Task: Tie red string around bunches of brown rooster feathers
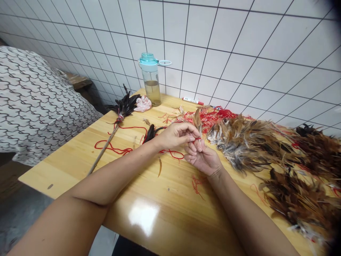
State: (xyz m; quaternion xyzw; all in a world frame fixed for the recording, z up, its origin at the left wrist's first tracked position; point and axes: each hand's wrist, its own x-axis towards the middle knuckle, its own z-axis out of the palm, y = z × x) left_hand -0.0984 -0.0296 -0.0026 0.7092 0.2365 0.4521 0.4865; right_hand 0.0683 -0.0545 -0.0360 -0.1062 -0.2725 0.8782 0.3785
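Observation:
My left hand (177,135) and my right hand (204,158) meet above the middle of the wooden table, fingertips touching. Both are closed in a pinch. A brown feather (197,120) sticks up from between the fingertips, and a short bit of red yarn (197,138) shows at its base. The feather's lower end is hidden by my fingers. Below and left of my left hand, a loose length of red yarn (124,151) trails across the table. Just beyond my left wrist lies a small black feather bunch (150,133).
A stick with black feathers (125,106) tied on lies at the left. Behind stand a water bottle (152,83) and a pink scrunchie-like cloth (143,104). A red marker (193,101), tangled red strands (213,116) and brown feather heaps (253,142) line the wall and right side.

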